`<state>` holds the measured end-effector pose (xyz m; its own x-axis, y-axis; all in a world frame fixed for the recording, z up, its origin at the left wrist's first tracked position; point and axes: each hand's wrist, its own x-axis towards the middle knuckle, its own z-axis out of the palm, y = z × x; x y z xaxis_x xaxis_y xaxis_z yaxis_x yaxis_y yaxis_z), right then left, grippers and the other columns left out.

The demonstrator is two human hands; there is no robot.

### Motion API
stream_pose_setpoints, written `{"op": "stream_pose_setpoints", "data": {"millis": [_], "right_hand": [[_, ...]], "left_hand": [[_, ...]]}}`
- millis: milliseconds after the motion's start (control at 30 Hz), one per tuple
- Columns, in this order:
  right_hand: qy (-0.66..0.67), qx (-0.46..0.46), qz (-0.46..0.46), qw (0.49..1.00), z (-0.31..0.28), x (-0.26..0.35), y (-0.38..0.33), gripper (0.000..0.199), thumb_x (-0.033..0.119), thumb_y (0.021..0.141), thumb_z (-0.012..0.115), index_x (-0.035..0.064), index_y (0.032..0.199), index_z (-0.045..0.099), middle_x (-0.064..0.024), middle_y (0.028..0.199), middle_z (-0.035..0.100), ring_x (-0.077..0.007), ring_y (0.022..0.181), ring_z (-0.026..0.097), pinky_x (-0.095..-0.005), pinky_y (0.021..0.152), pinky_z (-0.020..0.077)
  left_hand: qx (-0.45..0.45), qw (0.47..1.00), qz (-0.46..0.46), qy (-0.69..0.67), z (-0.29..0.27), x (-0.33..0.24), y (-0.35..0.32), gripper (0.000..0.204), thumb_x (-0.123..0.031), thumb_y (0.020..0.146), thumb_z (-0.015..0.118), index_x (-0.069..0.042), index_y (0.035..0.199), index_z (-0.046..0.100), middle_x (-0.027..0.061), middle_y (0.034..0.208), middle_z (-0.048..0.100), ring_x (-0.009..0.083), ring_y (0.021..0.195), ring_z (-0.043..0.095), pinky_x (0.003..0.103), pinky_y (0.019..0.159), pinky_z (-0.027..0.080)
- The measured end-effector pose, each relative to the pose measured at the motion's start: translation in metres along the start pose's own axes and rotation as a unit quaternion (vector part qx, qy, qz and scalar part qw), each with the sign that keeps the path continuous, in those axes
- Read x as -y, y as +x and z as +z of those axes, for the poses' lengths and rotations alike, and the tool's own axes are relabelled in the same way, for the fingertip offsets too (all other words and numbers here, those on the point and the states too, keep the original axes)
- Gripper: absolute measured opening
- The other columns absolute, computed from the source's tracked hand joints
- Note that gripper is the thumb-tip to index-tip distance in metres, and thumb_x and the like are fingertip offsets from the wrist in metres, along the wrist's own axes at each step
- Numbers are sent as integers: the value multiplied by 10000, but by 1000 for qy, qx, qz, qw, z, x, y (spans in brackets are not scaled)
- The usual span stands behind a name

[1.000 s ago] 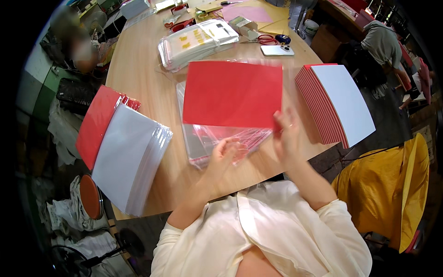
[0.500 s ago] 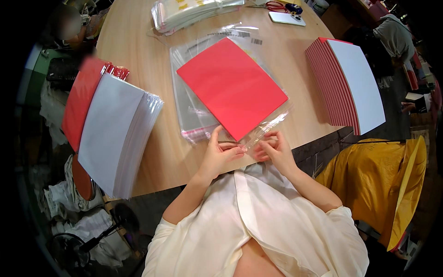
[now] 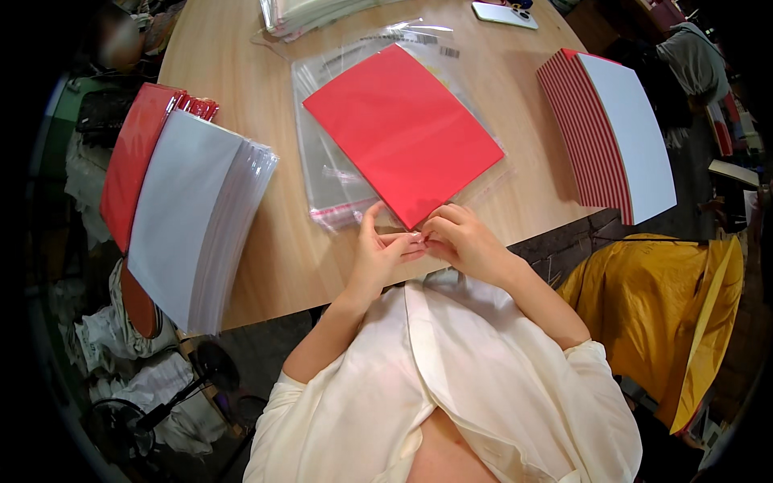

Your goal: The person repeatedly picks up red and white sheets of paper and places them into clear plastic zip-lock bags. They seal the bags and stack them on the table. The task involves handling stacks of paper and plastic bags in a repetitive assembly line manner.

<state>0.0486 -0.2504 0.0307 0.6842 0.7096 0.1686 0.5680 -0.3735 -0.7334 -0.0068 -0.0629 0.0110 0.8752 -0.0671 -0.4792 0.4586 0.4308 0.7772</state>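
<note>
A red card sheet (image 3: 403, 129) lies inside a clear plastic sleeve (image 3: 322, 173) on top of a pile of such sleeves, on the round wooden table (image 3: 250, 241). My left hand (image 3: 378, 253) and my right hand (image 3: 460, 237) meet at the sleeve's near open end, fingertips pinching its flap and red adhesive strip at the table's front edge. A stack of bagged sheets, white face up over red (image 3: 185, 209), sits to my left. A stack of red-and-white cards (image 3: 616, 129) stands to my right.
More clear packets (image 3: 310, 14) and a phone (image 3: 503, 12) lie at the far side of the table. A yellow bag (image 3: 668, 306) hangs at my right below the table edge. Another person (image 3: 692, 56) sits at the far right. Clutter fills the floor at left.
The red sheet was held up in the air, then laid down in the sleeve. Both hands have come together at the sleeve's near end.
</note>
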Motion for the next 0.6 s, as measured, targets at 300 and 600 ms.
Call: {"op": "stream_pose_setpoints", "data": {"millis": [300, 600], "right_hand": [[2, 7, -33, 999, 5, -4, 3, 136, 54, 810, 675, 76, 894, 570, -46, 910, 572, -245, 889, 554, -367, 790, 436], [20, -30, -37, 999, 7, 3, 4, 153, 22, 796, 682, 47, 895, 567, -75, 890, 563, -275, 823, 553, -357, 728, 455]], "left_hand": [[25, 999, 42, 18, -6, -2, -8, 671, 2, 928, 535, -58, 1441, 106, 266, 1063, 649, 288, 986, 679, 394, 889, 567], [-113, 758, 401, 502, -8, 7, -11, 167, -73, 695, 785, -88, 839, 701, 35, 768, 462, 184, 661, 511, 319, 550, 442]]}}
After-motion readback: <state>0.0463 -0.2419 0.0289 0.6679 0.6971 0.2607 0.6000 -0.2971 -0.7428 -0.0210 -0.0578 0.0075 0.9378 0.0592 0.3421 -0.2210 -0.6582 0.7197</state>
